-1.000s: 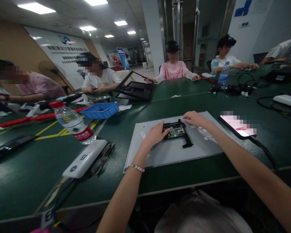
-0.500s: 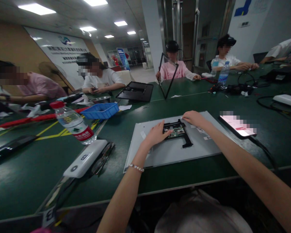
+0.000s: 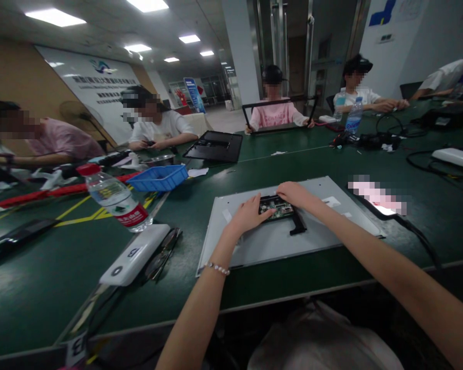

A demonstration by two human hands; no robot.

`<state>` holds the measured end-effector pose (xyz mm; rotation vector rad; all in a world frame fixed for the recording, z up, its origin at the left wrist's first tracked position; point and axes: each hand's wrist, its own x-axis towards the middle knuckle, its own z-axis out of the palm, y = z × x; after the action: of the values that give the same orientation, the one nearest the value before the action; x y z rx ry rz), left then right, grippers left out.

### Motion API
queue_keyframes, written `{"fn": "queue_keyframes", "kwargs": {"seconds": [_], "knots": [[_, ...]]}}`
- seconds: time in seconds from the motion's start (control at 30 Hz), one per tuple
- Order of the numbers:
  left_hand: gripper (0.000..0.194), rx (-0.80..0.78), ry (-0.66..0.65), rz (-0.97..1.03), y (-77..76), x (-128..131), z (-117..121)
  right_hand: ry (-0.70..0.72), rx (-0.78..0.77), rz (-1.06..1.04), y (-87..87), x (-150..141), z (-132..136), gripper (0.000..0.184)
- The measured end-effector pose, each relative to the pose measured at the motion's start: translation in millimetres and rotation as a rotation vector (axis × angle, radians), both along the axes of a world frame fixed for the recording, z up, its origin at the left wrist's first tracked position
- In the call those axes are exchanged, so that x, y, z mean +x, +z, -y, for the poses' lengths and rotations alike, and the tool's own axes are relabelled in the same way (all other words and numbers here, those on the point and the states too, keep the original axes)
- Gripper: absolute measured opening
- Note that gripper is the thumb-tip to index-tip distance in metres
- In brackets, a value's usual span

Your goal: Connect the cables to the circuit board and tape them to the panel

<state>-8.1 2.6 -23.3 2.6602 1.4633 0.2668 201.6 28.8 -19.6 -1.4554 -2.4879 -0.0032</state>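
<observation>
A grey metal panel lies flat on the green table in front of me. On its middle sits a black plastic bracket holding a small green circuit board. My left hand rests on the panel at the bracket's left end, fingers stretched toward the board. My right hand lies over the bracket's far right part, fingers curled down onto it. A beaded bracelet circles my left wrist.
A phone with a cable lies right of the panel. To the left are a water bottle, a white power bank, glasses and a blue tray. Other people sit around the table; one opposite holds a black frame.
My right hand slid left along the bracket toward the circuit board. The person opposite turned the black frame from upright on a corner to level. The view shifted slightly.
</observation>
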Motion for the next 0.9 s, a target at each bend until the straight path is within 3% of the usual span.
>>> {"fn": "queue_keyframes", "kwargs": {"seconds": [0.2, 0.33, 0.53, 0.7, 0.9], "knots": [[0.083, -0.002, -0.005, -0.005, 0.1, -0.6, 0.7, 0.043, -0.069, -0.136, -5.3, 7.0, -3.1, 0.025], [0.082, -0.004, 0.000, -0.013, 1.1, -0.4, 1.6, 0.058, -0.032, -0.219, 1.3, 16.5, -4.8, 0.027], [0.082, -0.014, -0.005, 0.004, 3.1, 0.0, 3.1, -0.081, -0.115, -0.222, 15.8, 55.2, 2.4, 0.029], [0.083, -0.008, -0.003, 0.011, 6.8, 1.1, 5.1, -0.221, -0.251, -0.261, -2.1, 89.3, 17.8, 0.034], [0.082, -0.005, -0.015, -0.005, 6.4, 0.7, 4.6, -0.217, -0.332, -0.297, -19.6, 98.4, 23.1, 0.022]]}}
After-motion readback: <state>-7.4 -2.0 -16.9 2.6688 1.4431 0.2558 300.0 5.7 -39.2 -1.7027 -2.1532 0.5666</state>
